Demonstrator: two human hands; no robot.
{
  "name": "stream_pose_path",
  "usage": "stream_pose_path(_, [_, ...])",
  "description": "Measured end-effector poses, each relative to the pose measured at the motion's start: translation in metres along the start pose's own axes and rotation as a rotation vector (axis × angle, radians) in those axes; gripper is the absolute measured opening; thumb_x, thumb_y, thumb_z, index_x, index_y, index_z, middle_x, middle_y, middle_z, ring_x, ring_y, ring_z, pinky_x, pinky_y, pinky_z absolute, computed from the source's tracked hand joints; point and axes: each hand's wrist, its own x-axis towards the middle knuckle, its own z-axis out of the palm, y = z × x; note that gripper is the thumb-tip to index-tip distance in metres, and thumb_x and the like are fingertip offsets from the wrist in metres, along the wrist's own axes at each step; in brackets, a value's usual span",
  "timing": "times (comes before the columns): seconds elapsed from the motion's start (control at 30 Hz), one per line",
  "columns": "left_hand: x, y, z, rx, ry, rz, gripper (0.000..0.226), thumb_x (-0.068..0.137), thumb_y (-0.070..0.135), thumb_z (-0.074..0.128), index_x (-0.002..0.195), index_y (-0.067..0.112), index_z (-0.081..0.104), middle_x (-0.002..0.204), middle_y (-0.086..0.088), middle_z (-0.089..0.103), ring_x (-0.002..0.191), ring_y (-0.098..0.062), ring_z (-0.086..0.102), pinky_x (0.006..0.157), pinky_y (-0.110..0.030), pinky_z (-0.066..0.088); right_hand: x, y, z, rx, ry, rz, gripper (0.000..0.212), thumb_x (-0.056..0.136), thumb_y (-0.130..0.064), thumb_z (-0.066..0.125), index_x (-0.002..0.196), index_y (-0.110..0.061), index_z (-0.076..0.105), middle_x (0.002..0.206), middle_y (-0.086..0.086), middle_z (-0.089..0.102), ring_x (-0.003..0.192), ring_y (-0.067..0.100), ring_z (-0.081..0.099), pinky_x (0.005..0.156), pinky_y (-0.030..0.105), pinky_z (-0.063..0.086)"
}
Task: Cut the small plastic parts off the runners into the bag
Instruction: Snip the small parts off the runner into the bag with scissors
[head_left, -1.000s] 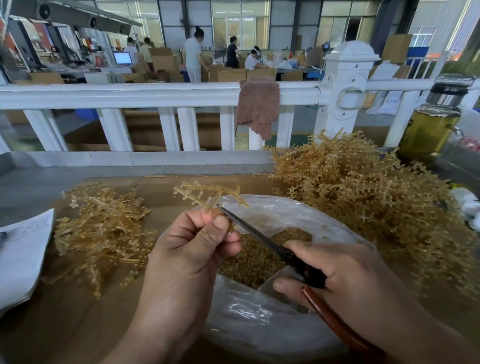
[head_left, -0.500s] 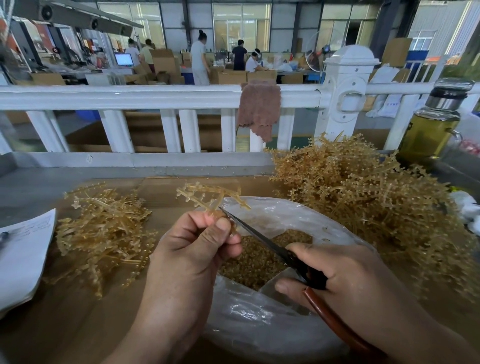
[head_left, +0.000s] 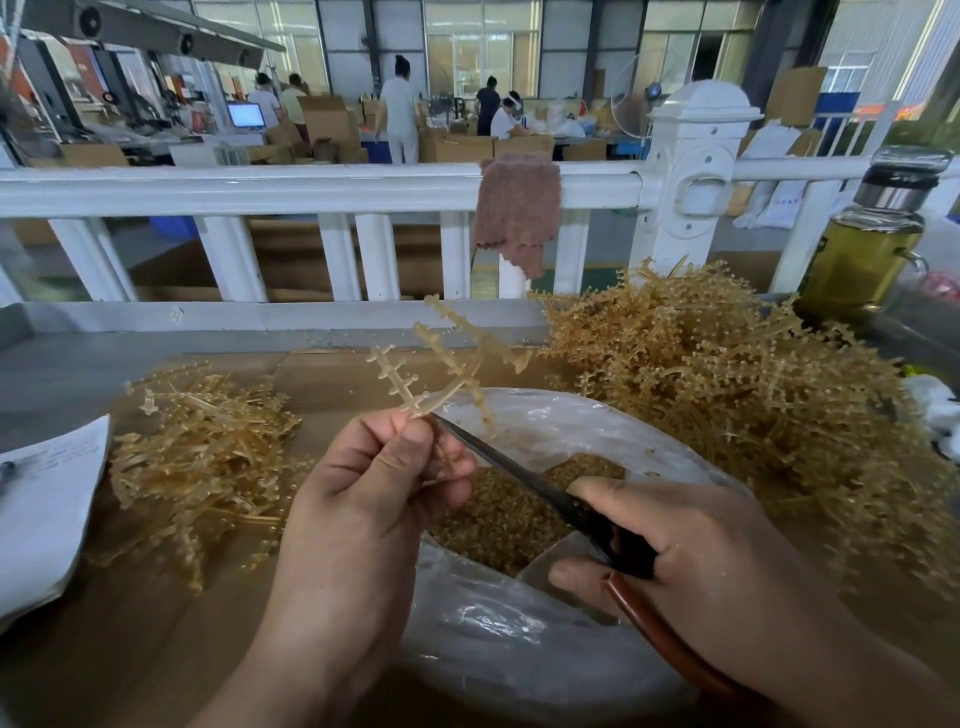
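left hand (head_left: 363, 499) pinching runner (head_left: 447, 364) over bag (head_left: 649, 441) rim, right hand (head_left: 701, 561) gripping scissors (head_left: 519, 473)

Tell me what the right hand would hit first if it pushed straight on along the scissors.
Probably the runner pinched in the left hand; the tip of the scissors seems to touch it.

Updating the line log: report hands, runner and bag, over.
Left hand pinches runner; right hand grips scissors, tip at runner's base. Cut parts in bag. Nothing in the way.
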Motion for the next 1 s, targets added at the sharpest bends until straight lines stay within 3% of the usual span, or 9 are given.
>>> stream_pose_path(0.13, [0.0014,0.0007,-0.0007,-0.062,-0.005,-0.019,0.011,0.076,0.035,0.072,0.072,0.025,0.072,0.081,-0.006,0.069,0.074,-0.015,0.067,0.067,-0.026,0.058,-0.0001,0.0009,0.0023,0.013,0.014,-0.014,0.059,0.074,-0.079,0.050,0.105,-0.030,0.060,0.083,-0.016,0.061,0.074,0.002,0.060,0.058,0.027,0.047])
stream_pose_path(0.4, [0.0035,-0.0007,-0.0018,-0.081,-0.014,0.003,0.008,0.081,0.031,0.070,0.075,0.025,0.069,0.081,-0.003,0.067,0.075,-0.016,0.066,0.066,-0.025,0.057,0.0016,0.0014,0.0018,0.109,0.040,-0.017,0.059,0.077,-0.080,0.052,0.104,-0.029,0.063,0.074,-0.010,0.063,0.065,0.004,0.062,0.054,0.027,0.047])
stream_pose_path(0.57, [0.0022,-0.0034,-0.0004,-0.082,-0.029,0.017,0.011,0.085,0.015,0.063,0.084,0.024,0.071,0.079,-0.007,0.067,0.075,-0.019,0.068,0.067,-0.027,0.058,0.0014,-0.0022,0.0048,0.037,0.073,-0.029,0.056,0.079,-0.080,0.049,0.101,-0.031,0.063,0.074,-0.012,0.063,0.066,0.001,0.061,0.054,0.026,0.047])
stream_pose_path(0.63, [0.0014,-0.0033,0.0024,-0.090,-0.038,0.018,0.015,0.084,0.012,0.061,0.080,0.024,0.070,0.078,-0.008,0.068,0.074,-0.019,0.069,0.067,-0.027,0.058,0.0001,-0.0039,0.0078,-0.104,0.089,-0.037,0.050,0.081,-0.079,0.045,0.098,-0.035,0.063,0.070,-0.017,0.062,0.068,-0.006,0.059,0.043,0.012,0.030])
stream_pose_path(0.67, [0.0009,-0.0027,0.0035,-0.099,-0.038,0.013,0.016,0.083,0.011,0.060,0.079,0.024,0.069,0.077,-0.009,0.068,0.074,-0.019,0.069,0.067,-0.028,0.059,0.0003,-0.0058,0.0074,-0.150,0.082,-0.023,0.047,0.082,-0.077,0.045,0.097,-0.036,0.063,0.067,-0.020,0.060,0.069,-0.008,0.057,0.048,0.004,0.016])
stream_pose_path(0.7, [0.0008,-0.0022,0.0036,-0.111,-0.036,0.005,0.015,0.081,0.011,0.060,0.078,0.023,0.069,0.077,-0.010,0.068,0.074,-0.019,0.069,0.067,-0.029,0.059,0.0008,-0.0070,0.0063,-0.167,0.076,-0.011,0.045,0.082,-0.076,0.045,0.097,-0.038,0.062,0.066,-0.022,0.059,0.068,-0.008,0.057,0.055,0.002,0.012])
stream_pose_path(0.77, [0.0003,-0.0014,0.0033,-0.116,-0.037,-0.013,0.013,0.080,0.014,0.060,0.076,0.021,0.070,0.078,-0.012,0.068,0.075,-0.022,0.069,0.068,-0.030,0.059,0.0005,-0.0052,0.0051,-0.123,0.069,-0.024,0.042,0.082,-0.074,0.048,0.097,-0.038,0.063,0.064,-0.021,0.055,0.067,-0.005,0.056,0.049,0.008,0.027])
stream_pose_path(0.83, [-0.0004,-0.0014,0.0036,-0.101,-0.026,-0.024,0.009,0.080,0.020,0.064,0.074,0.022,0.070,0.079,-0.012,0.068,0.076,-0.022,0.069,0.069,-0.031,0.060,0.0006,-0.0014,0.0042,-0.047,0.043,-0.025,0.044,0.081,-0.073,0.050,0.099,-0.036,0.063,0.065,-0.018,0.055,0.067,0.001,0.057,0.054,0.021,0.042])
stream_pose_path(1.0, [-0.0004,0.0012,0.0027,-0.070,-0.058,-0.050,0.023,0.076,0.036,0.087,0.080,0.021,0.071,0.084,-0.009,0.071,0.080,-0.019,0.070,0.073,-0.029,0.059,-0.0002,0.0009,0.0029,-0.014,0.001,-0.022,0.050,0.079,-0.074,0.048,0.098,-0.031,0.063,0.067,-0.015,0.056,0.069,0.007,0.057,0.052,0.023,0.043])
